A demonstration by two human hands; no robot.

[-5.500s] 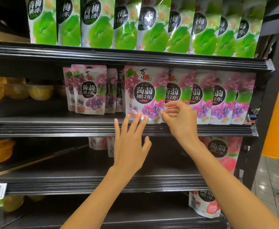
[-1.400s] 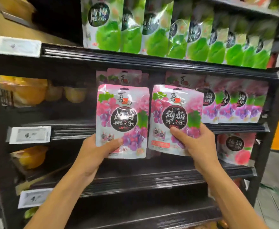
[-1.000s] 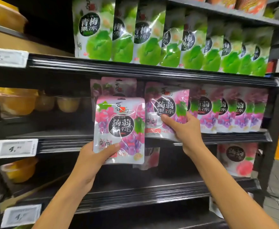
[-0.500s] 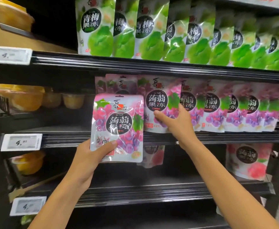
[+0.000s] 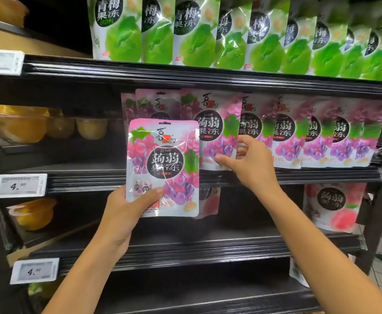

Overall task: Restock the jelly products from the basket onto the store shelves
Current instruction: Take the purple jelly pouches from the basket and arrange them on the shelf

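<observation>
Your left grip (image 5: 126, 211) is pinching a grape pouch (image 5: 162, 162) upright, label toward you. Your right grip (image 5: 251, 168) is pinching a shelved pouch (image 5: 215, 125).

The grape jelly pouch (image 5: 162, 166) is glossy plastic film, creased, with white glare streaks. The green pouches (image 5: 230, 35) above shine likewise. Shelf edges (image 5: 208, 73) look like black ribbed plastic, semi-matt. Price tags (image 5: 18, 185) are matt grey in white frames. Yellow cups (image 5: 33, 214) at left are translucent plastic.
</observation>
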